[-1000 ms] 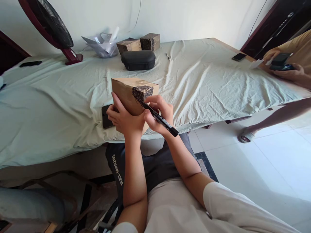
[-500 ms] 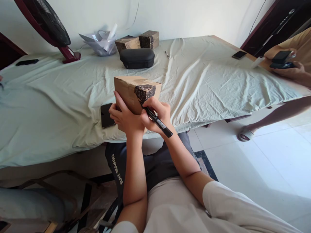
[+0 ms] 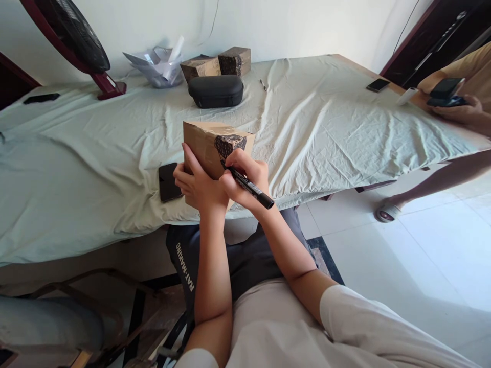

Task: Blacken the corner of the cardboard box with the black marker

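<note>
A brown cardboard box [image 3: 203, 148] is tilted up at the table's near edge, with black marker scribbles over one of its corners. My left hand [image 3: 201, 186] grips the box from its left and near side, fingers spread along the face. Between the thumb and fingers of my right hand [image 3: 247, 174] is a black marker pen [image 3: 251, 188], its tip at the box face just below the scribbled patch. Behind my left hand a dark phone [image 3: 169, 182] lies flat on the cloth, partly covered by the fingers.
On the cloth-covered table [image 3: 95, 153] are a black case [image 3: 216, 92], two more cardboard boxes [image 3: 235, 61] with dark markings, a plastic basket [image 3: 161, 71] and a fan [image 3: 84, 46]. At right, a person [image 3: 466, 97] holds a dark device near another phone [image 3: 378, 85].
The marker tip has shifted slightly left on the box, and the pen lies a little flatter. The box has turned slightly; my left hand keeps its hold.
</note>
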`<state>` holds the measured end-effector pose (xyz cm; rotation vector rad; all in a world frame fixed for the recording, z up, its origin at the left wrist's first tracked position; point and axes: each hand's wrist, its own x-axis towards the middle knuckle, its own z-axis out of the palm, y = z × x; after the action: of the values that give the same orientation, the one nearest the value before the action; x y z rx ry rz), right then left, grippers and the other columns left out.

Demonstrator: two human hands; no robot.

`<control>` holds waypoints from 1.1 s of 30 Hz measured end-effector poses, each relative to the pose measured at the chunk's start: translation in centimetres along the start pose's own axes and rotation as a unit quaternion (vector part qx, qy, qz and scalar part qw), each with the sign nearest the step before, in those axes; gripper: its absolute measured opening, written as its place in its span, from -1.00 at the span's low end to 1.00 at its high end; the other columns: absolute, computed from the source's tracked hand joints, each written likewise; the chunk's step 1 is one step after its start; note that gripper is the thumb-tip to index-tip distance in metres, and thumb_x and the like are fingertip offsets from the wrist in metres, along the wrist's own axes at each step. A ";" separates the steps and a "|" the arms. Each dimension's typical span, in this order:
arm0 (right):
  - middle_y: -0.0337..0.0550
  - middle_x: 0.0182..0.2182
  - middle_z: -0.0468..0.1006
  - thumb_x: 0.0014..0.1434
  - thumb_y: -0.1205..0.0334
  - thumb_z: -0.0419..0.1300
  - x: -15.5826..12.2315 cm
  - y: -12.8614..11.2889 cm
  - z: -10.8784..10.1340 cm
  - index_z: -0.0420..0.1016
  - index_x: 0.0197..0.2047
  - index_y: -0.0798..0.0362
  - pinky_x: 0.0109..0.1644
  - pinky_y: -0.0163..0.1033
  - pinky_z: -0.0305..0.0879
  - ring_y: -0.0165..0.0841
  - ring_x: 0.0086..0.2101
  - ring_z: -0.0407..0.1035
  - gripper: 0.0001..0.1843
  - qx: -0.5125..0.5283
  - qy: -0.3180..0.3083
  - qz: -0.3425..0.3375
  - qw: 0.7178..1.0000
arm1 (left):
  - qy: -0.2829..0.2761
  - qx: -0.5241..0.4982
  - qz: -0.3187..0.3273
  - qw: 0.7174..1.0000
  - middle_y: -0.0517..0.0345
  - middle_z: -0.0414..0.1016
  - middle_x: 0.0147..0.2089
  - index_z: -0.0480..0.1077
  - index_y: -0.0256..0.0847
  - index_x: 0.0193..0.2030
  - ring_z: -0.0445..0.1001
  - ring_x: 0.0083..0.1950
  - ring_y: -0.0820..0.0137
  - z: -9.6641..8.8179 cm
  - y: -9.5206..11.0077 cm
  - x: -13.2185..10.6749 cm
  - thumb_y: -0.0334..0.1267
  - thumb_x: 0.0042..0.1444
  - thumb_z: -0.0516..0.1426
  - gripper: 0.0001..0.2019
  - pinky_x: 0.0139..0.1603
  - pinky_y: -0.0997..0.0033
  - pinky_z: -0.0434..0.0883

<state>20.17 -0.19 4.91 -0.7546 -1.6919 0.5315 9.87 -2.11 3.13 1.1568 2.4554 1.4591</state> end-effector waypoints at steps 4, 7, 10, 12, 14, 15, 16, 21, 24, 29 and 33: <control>-0.39 -0.60 0.30 0.12 0.25 0.13 0.1 -0.4 -0.7 0.27 -0.35 -0.11 -0.35 -0.25 0.33 -0.41 -0.56 0.21 -0.92 0.016 0.039 0.000 0.999 | -0.013 0.002 0.011 1.000 -0.35 0.14 0.42 0.01 -0.13 0.74 0.18 0.45 -0.44 -0.2 0.2 -0.1 0.06 0.02 0.48 0.22 0.53 -0.53 0.14; -0.40 -0.61 0.25 0.14 0.25 0.16 0.4 0.0 -1.2 0.30 -0.35 -0.11 -0.40 -0.23 0.30 -0.42 -0.59 0.14 -0.92 0.028 0.088 -0.012 0.996 | -0.004 0.006 0.022 1.000 -0.39 0.13 0.41 0.00 -0.21 0.74 0.17 0.45 -0.48 -0.4 0.4 -0.4 0.13 -0.11 0.53 0.35 0.52 -0.56 0.12; -0.41 -0.59 0.28 0.21 0.24 0.21 1.0 1.1 -1.9 0.40 -0.28 -0.10 -0.40 -0.21 0.29 -0.42 -0.58 0.15 -0.94 0.041 0.138 -0.018 0.989 | 0.009 -0.007 0.029 1.000 -0.37 0.13 0.40 0.00 -0.16 0.73 0.15 0.46 -0.50 -0.3 -0.2 -0.2 0.11 -0.19 0.56 0.40 0.52 -0.61 0.11; -0.40 -0.58 0.33 0.30 0.19 0.25 1.4 2.2 -2.6 0.46 -0.23 -0.09 -0.39 -0.20 0.28 -0.41 -0.56 0.22 -0.96 0.054 0.153 0.009 0.987 | 0.014 -0.020 0.042 0.999 -0.33 0.13 0.40 -0.02 -0.11 0.73 0.14 0.49 -0.48 0.0 -1.3 0.4 0.07 -0.18 0.56 0.39 0.55 -0.62 0.09; -0.37 -0.55 0.42 0.34 0.12 0.29 1.9 3.4 -3.5 0.51 -0.20 -0.07 -0.38 -0.20 0.28 -0.39 -0.53 0.32 -0.90 0.061 0.138 0.055 0.987 | 0.021 -0.035 0.066 0.997 -0.27 0.14 0.40 -0.06 -0.06 0.73 0.13 0.52 -0.42 0.6 -2.8 1.3 0.03 -0.17 0.55 0.38 0.60 -0.56 0.04; -0.33 -0.51 0.48 0.34 0.11 0.30 2.1 4.0 -4.0 0.55 -0.19 -0.06 -0.37 -0.21 0.30 -0.39 -0.51 0.37 -0.89 0.063 0.118 0.078 0.988 | 0.023 -0.043 0.084 0.995 -0.25 0.13 0.41 -0.07 -0.06 0.73 0.12 0.54 -0.38 0.8 -3.7 1.7 0.02 -0.17 0.55 0.38 0.63 -0.50 0.02; -0.28 -0.42 0.58 0.32 0.11 0.31 2.3 4.7 -4.6 0.60 -0.13 -0.05 -0.35 -0.22 0.34 -0.39 -0.47 0.43 -0.87 0.068 0.087 0.101 0.989 | 0.022 -0.053 0.108 0.993 -0.24 0.14 0.41 -0.08 -0.06 0.73 0.12 0.56 -0.33 1.1 -4.6 2.2 0.01 -0.16 0.55 0.38 0.66 -0.43 0.01; 0.01 0.13 0.72 0.40 0.08 0.13 2.6 8.0 -7.2 0.56 0.34 -0.01 -0.28 -0.26 0.48 -0.34 -0.27 0.66 -0.48 0.162 -0.077 0.259 0.949 | -0.011 -0.135 0.188 0.973 -0.35 0.13 0.49 -0.10 -0.20 0.72 0.15 0.64 -0.14 1.8 -9.4 4.6 0.02 -0.10 0.53 0.36 0.68 -0.11 0.16; 0.06 0.14 0.73 0.39 0.04 0.16 2.3 9.8 -8.2 0.61 0.27 0.04 -0.33 -0.28 0.49 -0.34 -0.31 0.67 -0.51 0.219 -0.122 0.322 0.913 | -0.051 -0.202 0.180 0.961 -0.38 0.08 0.57 -0.15 -0.20 0.72 0.17 0.66 -0.15 2.0 -11.8 5.7 0.14 -0.14 0.54 0.43 0.63 -0.06 0.27; -0.20 -0.28 0.74 0.21 0.33 0.33 1.4 11.6 -9.2 0.50 -0.14 0.01 -0.49 -0.34 0.37 -0.45 -0.54 0.49 -0.85 0.121 -0.210 0.374 0.895 | -0.071 -0.274 0.172 0.944 -0.35 0.06 0.65 -0.09 -0.12 0.69 0.20 0.67 -0.14 2.4 -13.9 6.4 0.18 -0.10 0.52 0.35 0.61 -0.06 0.32; -0.22 -0.33 0.70 0.16 0.53 0.26 1.2 12.1 -9.2 0.35 -0.13 -0.03 -0.56 -0.32 0.33 -0.36 -0.53 0.54 -0.68 -0.035 -0.283 0.435 0.854 | -0.063 -0.278 0.162 0.945 -0.36 0.01 0.69 -0.07 -0.14 0.68 0.14 0.70 -0.11 2.9 -14.0 6.3 0.17 -0.09 0.52 0.31 0.68 -0.08 0.22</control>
<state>31.40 8.67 -0.41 -1.5442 -1.8295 1.4391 -1.47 0.21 -7.43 1.4873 1.6439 1.9141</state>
